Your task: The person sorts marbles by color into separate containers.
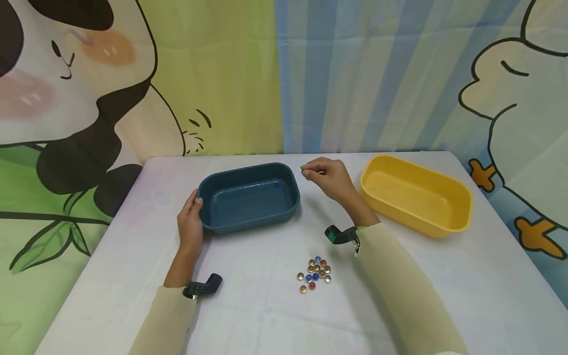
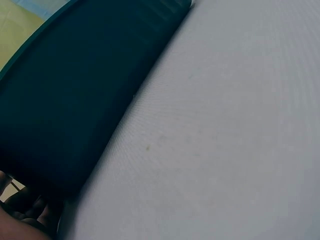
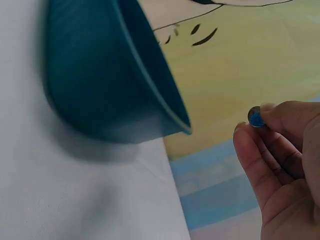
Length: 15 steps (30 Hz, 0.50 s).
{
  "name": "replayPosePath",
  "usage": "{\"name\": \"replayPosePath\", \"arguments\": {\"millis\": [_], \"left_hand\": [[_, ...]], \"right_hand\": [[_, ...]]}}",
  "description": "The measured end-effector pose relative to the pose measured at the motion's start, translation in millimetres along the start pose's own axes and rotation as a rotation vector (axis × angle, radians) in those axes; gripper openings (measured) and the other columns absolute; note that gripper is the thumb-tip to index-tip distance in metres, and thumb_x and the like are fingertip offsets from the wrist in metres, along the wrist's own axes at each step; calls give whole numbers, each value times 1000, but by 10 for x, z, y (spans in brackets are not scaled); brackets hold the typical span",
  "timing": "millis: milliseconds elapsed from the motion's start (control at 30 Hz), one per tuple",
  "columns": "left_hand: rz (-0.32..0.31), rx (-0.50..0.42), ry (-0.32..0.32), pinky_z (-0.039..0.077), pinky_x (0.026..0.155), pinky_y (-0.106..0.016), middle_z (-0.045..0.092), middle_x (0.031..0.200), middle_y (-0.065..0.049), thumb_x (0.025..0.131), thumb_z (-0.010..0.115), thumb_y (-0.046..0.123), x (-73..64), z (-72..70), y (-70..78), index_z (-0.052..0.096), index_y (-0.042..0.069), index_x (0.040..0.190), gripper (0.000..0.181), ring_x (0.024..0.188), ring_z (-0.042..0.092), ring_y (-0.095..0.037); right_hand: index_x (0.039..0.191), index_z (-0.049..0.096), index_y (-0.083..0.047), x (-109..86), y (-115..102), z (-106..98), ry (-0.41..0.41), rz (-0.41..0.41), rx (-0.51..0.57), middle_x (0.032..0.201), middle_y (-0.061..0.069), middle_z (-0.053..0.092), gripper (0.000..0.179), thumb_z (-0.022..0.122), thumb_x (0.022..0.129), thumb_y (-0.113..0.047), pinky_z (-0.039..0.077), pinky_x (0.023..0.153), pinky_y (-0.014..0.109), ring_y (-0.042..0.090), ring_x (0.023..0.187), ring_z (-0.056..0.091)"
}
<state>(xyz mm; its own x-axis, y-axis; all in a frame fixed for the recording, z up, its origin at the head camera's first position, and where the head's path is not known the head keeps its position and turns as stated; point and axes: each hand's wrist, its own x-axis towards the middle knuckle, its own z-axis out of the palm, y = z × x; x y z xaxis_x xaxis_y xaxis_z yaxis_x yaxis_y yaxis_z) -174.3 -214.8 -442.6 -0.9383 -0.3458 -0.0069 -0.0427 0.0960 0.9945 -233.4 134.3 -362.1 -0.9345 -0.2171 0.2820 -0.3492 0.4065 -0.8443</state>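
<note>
A dark blue plastic basin (image 1: pixel 239 199) stands on the table, one small blue glass bead (image 1: pixel 277 184) lying inside near its far right. My left hand (image 1: pixel 191 227) grips the basin's left end, thumb at the rim and fingers along the outer wall. In the left wrist view the fingers show only at the lower corner. To the right of the basin, my right hand (image 1: pixel 333 180) is raised and pinches a round glass bead (image 3: pixel 255 117) between thumb and fingertip. That bead looks bluish and dark-edged in the right wrist view, apart from the basin.
Several flat glass beads (image 1: pixel 315 276), amber, clear, blue and red, lie clustered on the white table (image 1: pixel 248 305) in front of the right forearm. A yellow basin (image 1: pixel 417 197) stands at the right. A printed curtain (image 1: pixel 355 74) hangs behind the table.
</note>
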Motion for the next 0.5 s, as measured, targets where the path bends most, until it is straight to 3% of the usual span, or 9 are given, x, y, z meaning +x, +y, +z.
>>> {"name": "replayPosePath", "arguments": {"millis": [133, 300, 500], "left_hand": [[-1, -4, -1, 16, 116, -30, 30, 156, 2, 105, 41, 33, -1, -5, -5, 37, 17, 151, 49, 144, 19, -10], [7, -11, -2, 16, 116, -29, 31, 156, 2, 105, 42, 31, 0, -8, -6, 38, 17, 151, 48, 144, 19, -10], [11, -19, -11, 16, 116, -30, 29, 156, 3, 105, 42, 29, -1, -10, 12, 36, 16, 151, 48, 144, 18, -11]], "right_hand": [[103, 76, -7, 75, 42, 26, -30, 65, -45, 101, 3, 69, 15, 67, 93, -14, 54, 79, 32, 16, 86, 63], [106, 76, -9, 171, 84, 41, -44, 164, -21, 101, 3, 70, 18, 65, 94, -18, 52, 85, 36, 18, 90, 65], [106, 75, -7, 237, 65, 65, -36, 157, 55, 99, 5, 72, 18, 65, 93, -16, 52, 87, 34, 17, 89, 68]]}}
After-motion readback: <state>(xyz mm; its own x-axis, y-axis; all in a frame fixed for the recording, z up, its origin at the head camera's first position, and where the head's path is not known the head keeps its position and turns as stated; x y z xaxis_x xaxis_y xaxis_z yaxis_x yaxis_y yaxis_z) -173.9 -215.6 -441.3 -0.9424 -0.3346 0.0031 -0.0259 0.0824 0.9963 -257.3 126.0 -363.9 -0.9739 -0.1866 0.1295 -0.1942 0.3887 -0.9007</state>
